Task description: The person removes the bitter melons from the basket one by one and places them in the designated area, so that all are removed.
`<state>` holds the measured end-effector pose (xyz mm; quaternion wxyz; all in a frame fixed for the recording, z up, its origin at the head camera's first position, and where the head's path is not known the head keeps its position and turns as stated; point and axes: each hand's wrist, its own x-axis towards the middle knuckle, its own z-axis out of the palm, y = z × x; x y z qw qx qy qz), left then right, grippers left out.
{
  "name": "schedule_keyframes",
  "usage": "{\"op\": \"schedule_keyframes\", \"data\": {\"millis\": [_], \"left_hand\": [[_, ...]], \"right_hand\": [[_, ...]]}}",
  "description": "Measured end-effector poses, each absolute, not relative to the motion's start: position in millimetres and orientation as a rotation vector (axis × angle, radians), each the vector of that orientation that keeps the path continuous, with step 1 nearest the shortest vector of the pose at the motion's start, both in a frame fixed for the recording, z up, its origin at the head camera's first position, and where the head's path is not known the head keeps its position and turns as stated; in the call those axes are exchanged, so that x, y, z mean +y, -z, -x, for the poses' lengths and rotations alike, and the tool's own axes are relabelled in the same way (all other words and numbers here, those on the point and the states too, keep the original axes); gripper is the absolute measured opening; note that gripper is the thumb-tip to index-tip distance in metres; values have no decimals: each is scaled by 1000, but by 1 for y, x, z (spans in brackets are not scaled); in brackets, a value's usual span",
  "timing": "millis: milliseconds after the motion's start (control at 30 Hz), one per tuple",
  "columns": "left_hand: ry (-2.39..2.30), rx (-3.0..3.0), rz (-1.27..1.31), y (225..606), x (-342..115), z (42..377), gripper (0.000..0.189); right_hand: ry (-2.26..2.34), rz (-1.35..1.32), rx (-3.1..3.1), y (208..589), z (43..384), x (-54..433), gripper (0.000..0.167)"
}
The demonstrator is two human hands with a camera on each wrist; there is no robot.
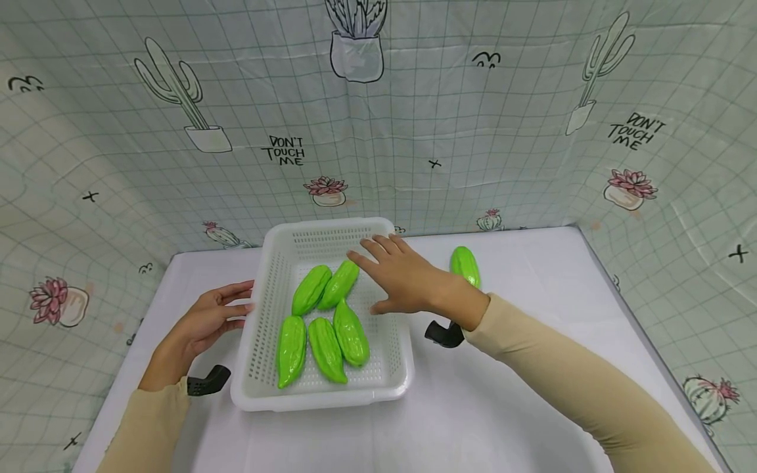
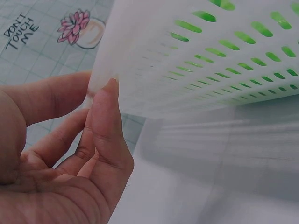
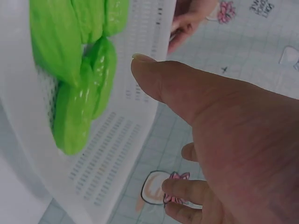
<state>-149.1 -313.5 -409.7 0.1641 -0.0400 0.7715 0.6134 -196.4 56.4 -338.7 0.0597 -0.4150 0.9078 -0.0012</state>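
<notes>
A white perforated plastic basket (image 1: 390, 392) stands on the table, with several glossy green ridged gourds (image 1: 326, 349) lying in it. My left hand (image 1: 207, 320) is at the basket's left side; in the left wrist view its thumb and fingers pinch the rim. Fingers spread, my right hand (image 1: 402, 276) hovers over the basket's right side and holds nothing. It overlaps the right rim and the tip of one gourd in the head view. Another green gourd (image 1: 464, 265) lies on the table to the right, partly hidden behind the right wrist.
The white-covered table (image 1: 473, 407) has its right edge (image 1: 644, 328) in view. A grid-patterned curtain (image 1: 414, 131) with cactus drawings hangs behind and at both sides. Each wrist carries a black mount (image 1: 445, 334).
</notes>
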Motion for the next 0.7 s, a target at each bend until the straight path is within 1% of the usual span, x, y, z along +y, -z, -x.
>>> {"op": "schedule_keyframes", "data": {"millis": [367,700], "left_hand": [[-1740,2200,113,410,-314,150,72],[-1736,2202,136,410,-314,150,73]], "right_hand": [[-58,1261,2687,353,191,30,101],[-69,1204,2657,365,183,12,100]]}}
